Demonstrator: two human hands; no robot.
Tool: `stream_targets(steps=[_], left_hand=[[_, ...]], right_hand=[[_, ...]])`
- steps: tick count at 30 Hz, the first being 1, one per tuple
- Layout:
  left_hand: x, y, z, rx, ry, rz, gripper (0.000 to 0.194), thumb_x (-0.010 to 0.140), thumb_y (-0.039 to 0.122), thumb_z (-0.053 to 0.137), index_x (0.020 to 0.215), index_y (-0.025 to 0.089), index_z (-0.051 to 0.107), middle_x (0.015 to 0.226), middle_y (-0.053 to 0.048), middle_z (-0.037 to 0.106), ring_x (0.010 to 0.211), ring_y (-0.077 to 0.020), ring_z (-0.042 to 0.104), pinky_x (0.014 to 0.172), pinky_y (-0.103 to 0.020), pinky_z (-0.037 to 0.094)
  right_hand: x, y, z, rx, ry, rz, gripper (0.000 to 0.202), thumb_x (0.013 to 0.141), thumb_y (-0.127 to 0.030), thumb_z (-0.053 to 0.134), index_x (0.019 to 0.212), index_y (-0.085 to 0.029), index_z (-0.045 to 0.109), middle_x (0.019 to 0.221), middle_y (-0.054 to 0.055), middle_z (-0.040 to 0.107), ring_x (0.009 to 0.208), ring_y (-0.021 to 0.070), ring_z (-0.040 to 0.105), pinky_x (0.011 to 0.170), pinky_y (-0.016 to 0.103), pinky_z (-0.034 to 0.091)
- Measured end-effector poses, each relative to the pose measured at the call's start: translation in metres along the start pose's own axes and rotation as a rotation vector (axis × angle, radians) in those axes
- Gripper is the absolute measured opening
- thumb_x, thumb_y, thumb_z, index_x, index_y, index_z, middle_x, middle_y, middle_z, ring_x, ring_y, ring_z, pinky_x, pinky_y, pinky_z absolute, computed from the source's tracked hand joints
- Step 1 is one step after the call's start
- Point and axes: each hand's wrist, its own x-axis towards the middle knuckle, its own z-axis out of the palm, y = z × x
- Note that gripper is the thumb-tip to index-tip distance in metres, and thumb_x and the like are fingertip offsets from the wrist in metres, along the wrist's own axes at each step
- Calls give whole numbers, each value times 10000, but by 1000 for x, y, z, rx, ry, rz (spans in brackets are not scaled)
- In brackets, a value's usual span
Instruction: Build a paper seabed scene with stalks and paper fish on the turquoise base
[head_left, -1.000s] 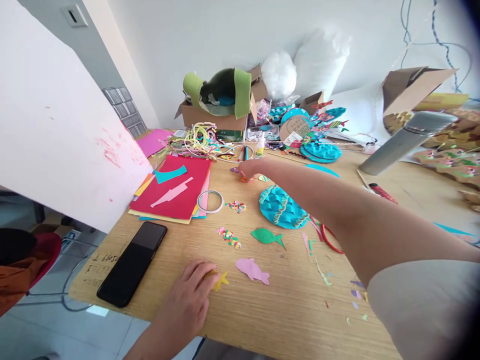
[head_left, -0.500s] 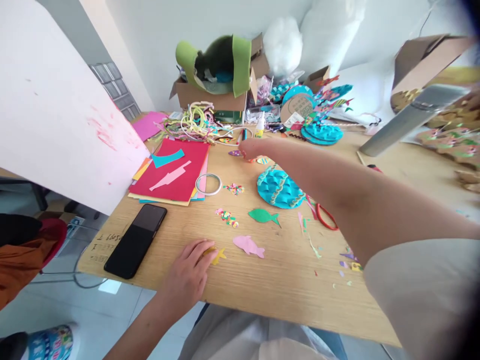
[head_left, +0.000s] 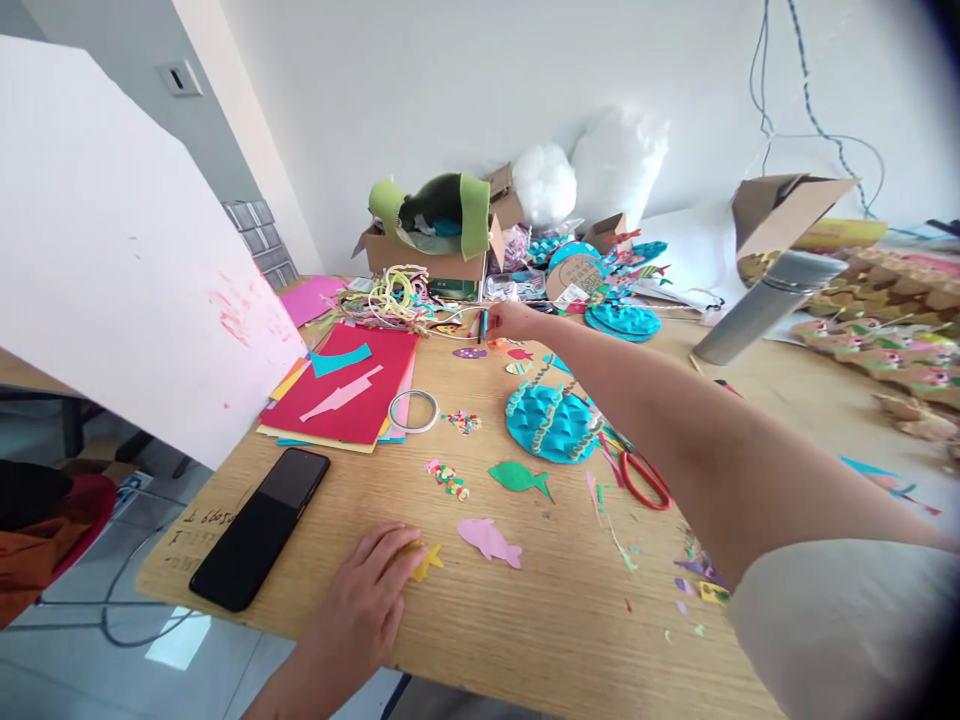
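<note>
My left hand (head_left: 371, 585) lies on the table with its fingers stretched out over a yellow paper fish (head_left: 427, 562), whose tail sticks out. Beside it are a pink paper fish (head_left: 489, 541) and a green paper fish (head_left: 519, 477). Reaching far across the table, my right hand (head_left: 507, 320) has its fingers curled at the spot by the markers (head_left: 482, 325). What they hold, if anything, is hidden. Small decorated fish (head_left: 469, 353) lie just in front of it. A turquoise scaly disc (head_left: 553, 422) with wavy trim sits under my right forearm.
At left are a black phone (head_left: 259, 530), stacked coloured paper (head_left: 360, 385) and a tape roll (head_left: 414, 411). Paper dots (head_left: 448, 480) lie mid-table. Red-handled scissors (head_left: 645, 482) and scraps are at right. A box (head_left: 427, 258), pipe cleaners (head_left: 397, 297) and a grey cylinder (head_left: 769, 305) stand farther back.
My right hand has gone from the small decorated fish farther back to the markers, where a glue bottle showed before and is now covered. My left hand stays on the yellow fish. The view has tilted up.
</note>
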Motion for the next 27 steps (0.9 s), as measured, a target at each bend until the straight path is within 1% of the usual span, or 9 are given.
stream_targets(steps=[4, 6, 9, 11, 13, 15, 17, 22, 27], left_hand=[[3, 0, -4, 19, 20, 30, 568, 771, -21, 382, 1275, 182, 549, 1248, -86, 610, 1184, -208, 538, 1008, -376, 510], [4, 0, -6, 13, 21, 44, 542, 795, -14, 385, 1283, 168, 535, 1237, -96, 612, 1174, -209, 542, 1004, -380, 510], [5, 1, -8, -5, 0, 30, 528, 814, -21, 384, 1293, 160, 516, 1261, -106, 590, 1191, -212, 526, 1021, -391, 492], [5, 2, -8, -15, -6, 22, 537, 811, -36, 380, 1295, 160, 508, 1279, -106, 574, 1206, -213, 515, 1035, -394, 478], [5, 3, -9, -23, 5, 22, 535, 813, -44, 377, 1291, 159, 507, 1283, -105, 568, 1211, -214, 511, 1040, -393, 471], [5, 3, -9, -24, 15, 17, 521, 824, -38, 381, 1287, 164, 510, 1281, -101, 566, 1208, -215, 514, 1040, -397, 470], [5, 3, -8, -26, 13, 11, 518, 834, -29, 384, 1293, 175, 507, 1286, -95, 562, 1208, -218, 515, 1045, -407, 466], [4, 4, -10, -49, 19, 25, 546, 840, -28, 392, 1326, 203, 483, 1291, -87, 559, 1217, -226, 513, 1052, -435, 459], [0, 10, -14, -86, 60, 79, 541, 839, -19, 431, 1323, 216, 487, 1263, -88, 583, 1219, -240, 517, 1028, -448, 471]], right_hand=[[-28, -15, -27, 140, 130, 40, 270, 887, -296, 579, 1043, -87, 649, 930, 85, 704, 762, 130, 610, 649, 225, 444], [-62, -31, -38, 370, 218, -52, 264, 877, -306, 605, 1033, -95, 632, 876, 56, 692, 736, 117, 605, 634, 219, 443], [-135, -60, -43, 481, 143, -147, 201, 878, -314, 605, 944, -126, 632, 761, 2, 658, 662, 97, 584, 612, 222, 433], [-187, -78, -34, 439, 70, -174, 144, 878, -284, 598, 826, -152, 625, 677, -15, 630, 603, 93, 565, 579, 221, 422], [-232, -92, -14, 272, 120, -230, 142, 903, -222, 543, 796, -171, 621, 707, 7, 638, 649, 116, 580, 595, 239, 421], [-267, -101, 13, -1, 209, -266, 203, 925, -158, 468, 791, -168, 621, 749, 57, 638, 716, 163, 584, 613, 281, 412], [-291, -107, 40, -162, 187, -296, 226, 918, -111, 451, 777, -168, 618, 770, 79, 632, 707, 181, 567, 602, 306, 405], [-331, -107, 68, 28, 130, -185, 262, 932, -412, 536, 909, -177, 650, 868, 86, 645, 783, 204, 588, 651, 328, 480], [-361, -100, 70, 166, 332, 7, 218, 951, -291, 507, 1042, -178, 671, 1009, 118, 675, 948, 237, 594, 801, 388, 517]])
